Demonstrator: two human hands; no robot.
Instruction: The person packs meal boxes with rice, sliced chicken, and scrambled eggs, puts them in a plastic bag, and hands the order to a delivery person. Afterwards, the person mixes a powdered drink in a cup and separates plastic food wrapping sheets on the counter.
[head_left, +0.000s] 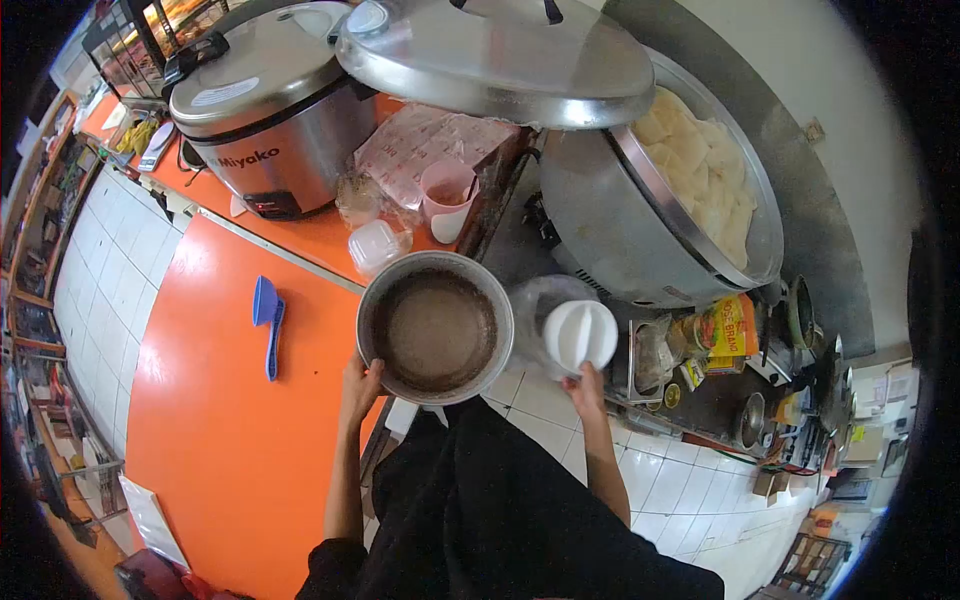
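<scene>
My left hand (361, 390) is closed on the rim of a round metal pot (436, 326), its thumb over the edge. The inside of the pot is dark and stained brown. On the right, my right hand (587, 388) grips the edge of a white round lid (582, 335) with a raised bar across it. A clear plastic container (535, 310), partly blurred, shows behind the lid; I cannot tell whether the two are joined. A blue scoop (268, 320) lies on the orange table (215, 440) to the left of the pot.
A Miyako rice cooker (265, 120) stands at the back left. Near it are a pink cup (447, 187) and a clear tub (373, 245). At the right, a large metal pot (600, 215) holds cloth under a tilted lid (500, 55). A yellow packet (728, 327) sits on the dark counter.
</scene>
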